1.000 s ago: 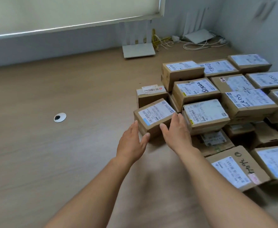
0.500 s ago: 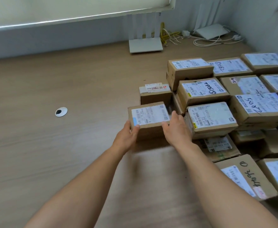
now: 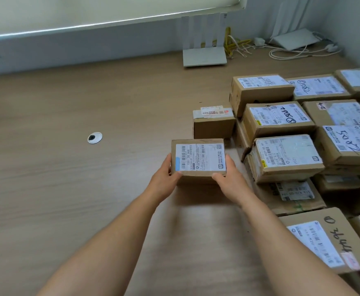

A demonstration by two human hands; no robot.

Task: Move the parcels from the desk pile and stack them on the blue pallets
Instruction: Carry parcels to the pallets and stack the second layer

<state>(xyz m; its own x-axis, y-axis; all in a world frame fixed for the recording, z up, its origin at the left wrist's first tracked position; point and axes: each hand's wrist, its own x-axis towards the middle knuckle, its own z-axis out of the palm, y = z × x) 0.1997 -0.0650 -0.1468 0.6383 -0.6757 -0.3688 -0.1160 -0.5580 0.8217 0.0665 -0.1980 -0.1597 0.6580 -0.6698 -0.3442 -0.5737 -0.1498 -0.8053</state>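
While left hand (image 3: 164, 178) and right hand (image 3: 230, 178) clamp one parcel (image 3: 198, 160), the desk pile (image 3: 302, 146) sits mostly unmoved, pallets unseen

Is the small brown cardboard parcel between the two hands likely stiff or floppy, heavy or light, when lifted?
Probably stiff: the small brown cardboard parcel shows square edges between left hand and right hand. Likely light: it is thin.

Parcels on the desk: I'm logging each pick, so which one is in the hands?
The small parcel with the blue-edged label, gripped by left hand and right hand; the pile beside it is untouched.
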